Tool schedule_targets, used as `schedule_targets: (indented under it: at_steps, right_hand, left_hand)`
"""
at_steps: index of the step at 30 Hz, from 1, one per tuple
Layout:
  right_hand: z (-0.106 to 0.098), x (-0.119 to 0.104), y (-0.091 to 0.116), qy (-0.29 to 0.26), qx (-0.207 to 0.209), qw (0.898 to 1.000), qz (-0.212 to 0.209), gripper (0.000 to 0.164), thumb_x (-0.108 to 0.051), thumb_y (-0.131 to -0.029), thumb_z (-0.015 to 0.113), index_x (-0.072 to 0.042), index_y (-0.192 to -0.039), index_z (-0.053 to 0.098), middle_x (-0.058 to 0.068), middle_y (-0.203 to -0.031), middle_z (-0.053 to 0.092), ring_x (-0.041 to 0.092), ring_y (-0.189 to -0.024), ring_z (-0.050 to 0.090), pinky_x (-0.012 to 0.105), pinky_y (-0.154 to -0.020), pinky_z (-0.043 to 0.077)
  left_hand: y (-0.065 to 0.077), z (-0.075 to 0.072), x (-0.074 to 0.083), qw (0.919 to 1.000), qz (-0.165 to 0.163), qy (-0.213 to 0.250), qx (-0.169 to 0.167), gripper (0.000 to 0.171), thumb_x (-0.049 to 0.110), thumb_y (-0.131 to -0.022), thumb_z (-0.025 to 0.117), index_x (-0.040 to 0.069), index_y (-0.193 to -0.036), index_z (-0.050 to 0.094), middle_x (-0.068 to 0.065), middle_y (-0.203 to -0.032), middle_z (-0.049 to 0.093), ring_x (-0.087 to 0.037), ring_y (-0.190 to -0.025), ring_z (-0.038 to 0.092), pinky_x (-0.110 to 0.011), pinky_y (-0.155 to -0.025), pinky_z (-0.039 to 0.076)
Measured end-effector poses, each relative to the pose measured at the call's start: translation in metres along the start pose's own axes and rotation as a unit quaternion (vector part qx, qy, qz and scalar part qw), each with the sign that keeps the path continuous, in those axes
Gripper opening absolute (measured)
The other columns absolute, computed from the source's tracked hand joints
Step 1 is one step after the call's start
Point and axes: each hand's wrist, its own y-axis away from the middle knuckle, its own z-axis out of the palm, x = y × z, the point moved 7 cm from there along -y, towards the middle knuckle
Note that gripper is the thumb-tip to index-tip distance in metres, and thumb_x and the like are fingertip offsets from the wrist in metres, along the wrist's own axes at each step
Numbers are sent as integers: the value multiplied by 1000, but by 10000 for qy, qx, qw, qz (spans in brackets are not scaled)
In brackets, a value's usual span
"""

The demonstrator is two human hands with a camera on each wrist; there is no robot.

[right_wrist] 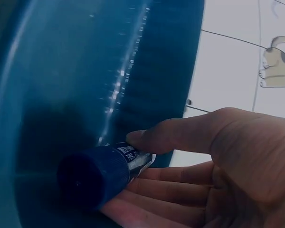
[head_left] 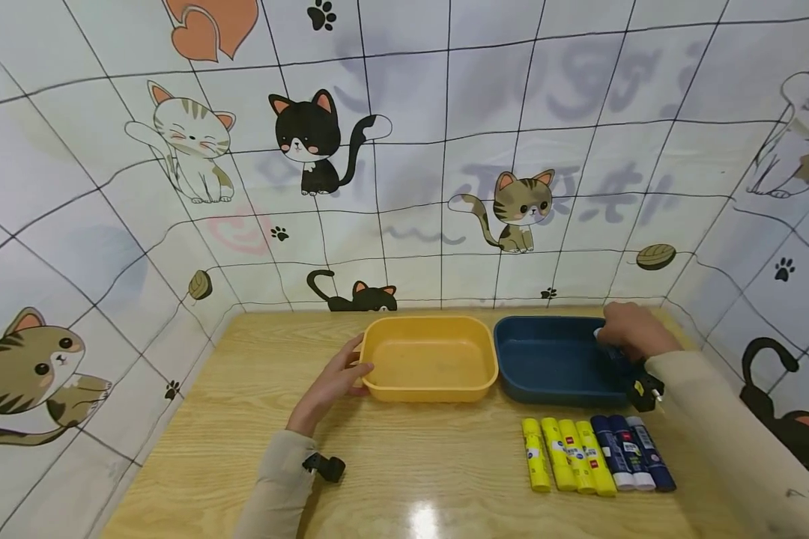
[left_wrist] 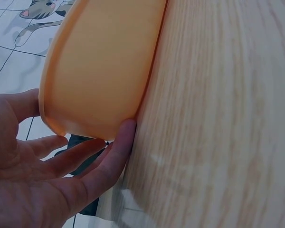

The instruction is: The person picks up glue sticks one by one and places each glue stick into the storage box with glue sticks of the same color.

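Right hand (head_left: pixel 637 332) pinches a tube (right_wrist: pixel 104 175) at the right end of blue tray (head_left: pixel 546 367), left hand (head_left: pixel 333 380) grips yellow tray (head_left: pixel 431 385): low release looks best!

We counted one yellow bin (head_left: pixel 429 359) and one blue bin (head_left: pixel 546 363), two bins in all, on one desk (head_left: pixel 391 464). Lying there we found four yellow glue sticks (head_left: pixel 558 454) and three blue glue sticks (head_left: pixel 630 453), seven together; one held stick (right_wrist: pixel 107 175) with a blue cap brought our total to eight. We saw one left hand (head_left: pixel 333 380) and one right hand (head_left: pixel 637 329). In the head view we tallied seven printed cats (head_left: pixel 307 131), five paw prints (head_left: pixel 321 19) and two yarn balls (head_left: pixel 656 257).
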Motion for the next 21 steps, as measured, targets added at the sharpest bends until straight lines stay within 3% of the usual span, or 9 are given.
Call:
schedule_targets:
  at_steps: [6,10,15,21]
  right_hand:
    - [18,3,-4,-68,-109,9999,108,13,-7,-90,61,4,-83,58,12,-66,59,22,-50,60,29,-44,51]
    - [25,1,-5,170,-108,9998,26,15,-5,-89,59,3,-76,60,13,-62,61,21,-46,60,27,-42,50]
    - [28,-5,-7,358,23,9993,-138,15,-1,-86,56,1,-72,61,13,-59,63,20,-42,60,27,-40,49]
    - [29,-4,-13,431,-61,9990,-56,15,-1,-87,59,4,-74,64,16,-65,64,23,-47,65,30,-43,53]
  left_hand:
    - [-1,2,0,9999,-54,142,-15,70,18,-103,62,26,-164,28,-22,-151,48,-32,-118,66,-44,-84,65]
    - [0,2,1,10000,-29,84,-10,70,18,-103,62,26,-164,28,-23,-151,48,-31,-117,66,-44,-83,65]
    - [0,1,0,10000,-23,36,-50,71,18,-104,61,26,-165,26,-23,-151,48,-33,-118,66,-43,-84,65]
    - [0,1,0,9998,45,122,-155,72,20,-104,61,27,-166,24,-22,-154,46,-36,-125,64,-45,-88,64]
